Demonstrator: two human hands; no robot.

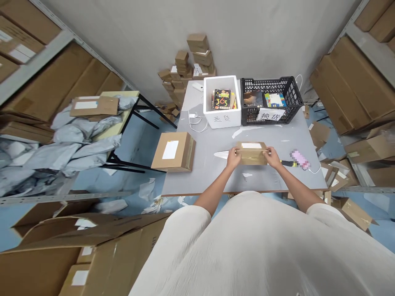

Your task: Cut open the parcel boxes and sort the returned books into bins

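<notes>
A small brown cardboard box [252, 157] with a white label on top lies on the grey table [206, 176], near its front edge. My left hand [233, 157] is closed on the box's left end, fingers bent at the upper edge. At the opposite end, my right hand [272, 157] grips it the same way. A thin line runs across the box between my fingers; whether it is tape or the box's edge I cannot tell. A white pointed piece [221, 155] lies left of my left hand. Beside my right hand is a black and yellow object [288, 163].
A larger labelled carton [173, 152] stands on the left. Behind are a white foam bin [222, 120] and a black crate [247, 115], both holding books. A blurred pink item [299, 159] lies right. Shelves with cartons [364, 82] and grey parcels [55, 156] flank the table.
</notes>
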